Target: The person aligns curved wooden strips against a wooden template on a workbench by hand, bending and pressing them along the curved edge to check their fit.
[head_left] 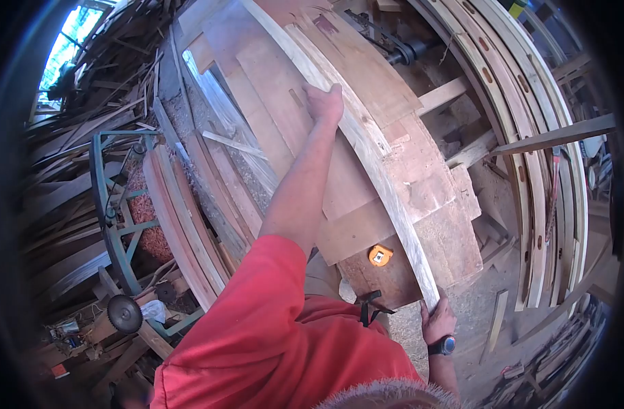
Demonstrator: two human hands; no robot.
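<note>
A long, narrow wooden board [387,187] runs from the top of the view down to its near end, resting along the bench. My left hand [323,103] is closed on its edge partway along, with the thumb on the upper side. At the near end my right hand [439,322], a dark watch on its wrist, grips the board; part of its fingers is hidden. An orange tape measure [380,255] lies on the workbench [377,279], to the left of the board. Wide flat planks [271,82] lie beneath and beside my left arm.
Long boards with slots [520,170] stand stacked on the right, a red-handled tool [553,194] against them. On the left are a green metal frame [111,225], wood shavings [145,204] and a round saw blade [124,315]. Scrap lumber [73,157] is piled behind.
</note>
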